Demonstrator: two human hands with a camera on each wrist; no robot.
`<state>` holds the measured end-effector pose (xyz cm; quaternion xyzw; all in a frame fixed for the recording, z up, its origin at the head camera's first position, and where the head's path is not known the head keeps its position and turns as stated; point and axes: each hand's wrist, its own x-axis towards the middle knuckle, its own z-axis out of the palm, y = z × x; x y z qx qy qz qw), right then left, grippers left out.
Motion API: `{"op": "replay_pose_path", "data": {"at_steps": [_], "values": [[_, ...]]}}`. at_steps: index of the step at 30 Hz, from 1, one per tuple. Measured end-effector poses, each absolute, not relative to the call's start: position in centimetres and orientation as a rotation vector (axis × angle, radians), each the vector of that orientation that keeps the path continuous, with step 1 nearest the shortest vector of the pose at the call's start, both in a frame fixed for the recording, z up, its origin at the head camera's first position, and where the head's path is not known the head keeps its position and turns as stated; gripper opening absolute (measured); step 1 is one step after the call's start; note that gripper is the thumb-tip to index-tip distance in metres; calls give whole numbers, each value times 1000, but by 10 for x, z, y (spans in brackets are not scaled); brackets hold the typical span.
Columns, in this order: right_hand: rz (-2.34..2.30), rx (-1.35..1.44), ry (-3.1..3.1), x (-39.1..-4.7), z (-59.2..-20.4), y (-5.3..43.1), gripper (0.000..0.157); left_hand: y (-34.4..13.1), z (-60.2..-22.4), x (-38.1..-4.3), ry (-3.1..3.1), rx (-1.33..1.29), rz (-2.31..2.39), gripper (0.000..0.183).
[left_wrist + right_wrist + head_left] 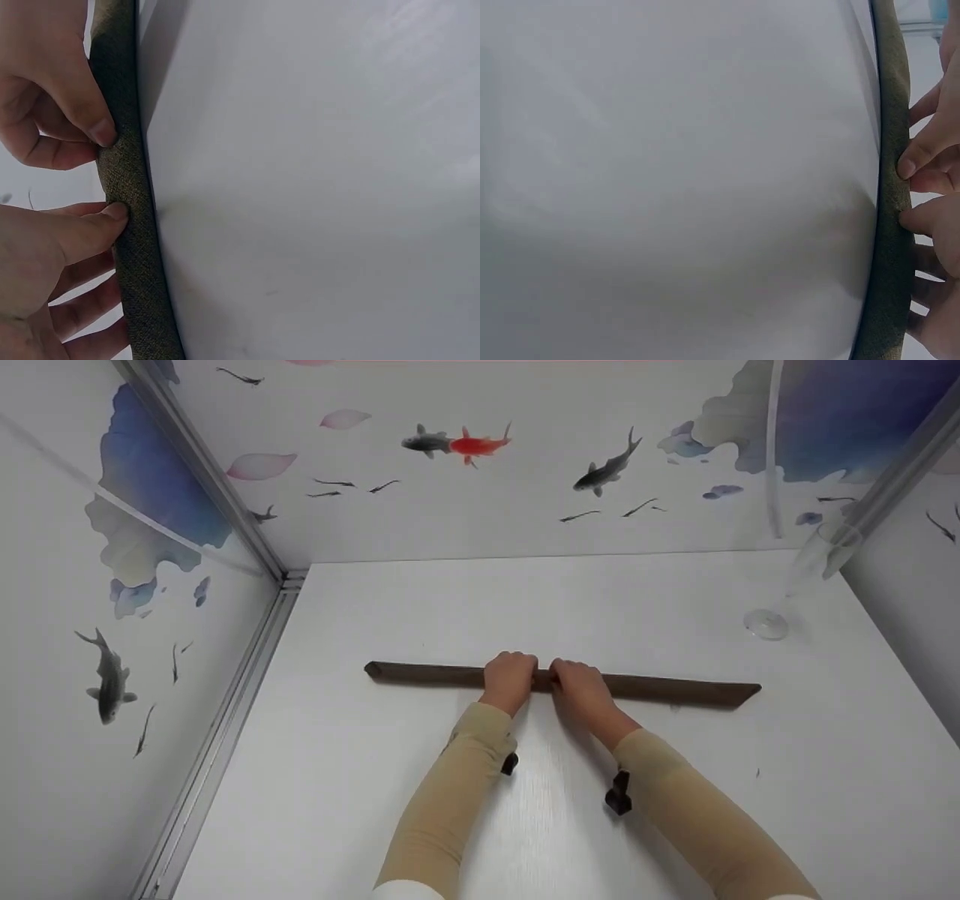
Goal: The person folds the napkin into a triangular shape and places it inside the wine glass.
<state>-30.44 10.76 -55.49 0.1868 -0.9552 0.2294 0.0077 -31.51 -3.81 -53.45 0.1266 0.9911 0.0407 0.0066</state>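
A long, narrow strip of dark brown woven cloth [675,690], rolled or folded into a band, lies crosswise on the white table. Its ends are cut off at a slant. Near its middle, my left hand [510,679] grips it with curled fingers. Just to the right, with a small gap between the two, my right hand [583,690] holds the same strip. In the left wrist view, thumbs pinch the cloth [127,180] from one side. The right wrist view shows both hands at the edge of the cloth [892,255], partly cut off by the frame.
A clear stemmed glass [766,625] stands at the back right of the table [375,795]. Walls printed with fish and blue patches close in the back [517,510] and both sides. A metal rail [247,660] runs along the left edge.
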Motion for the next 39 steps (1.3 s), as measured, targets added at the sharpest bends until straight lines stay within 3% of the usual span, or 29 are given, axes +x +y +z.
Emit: {"op": "replay_pose_path", "data": {"at_steps": [11,20,39], "values": [[650,604,-2976,-304,-553,106,18,-39,-536,-308,3198,492,201,2],[666,652,-2893,-304,-548,109,23,-36,-534,-304,3338,561,59,13],[506,616,-2526,-305,-502,117,13,-34,-493,-304,3550,595,329,6]]}}
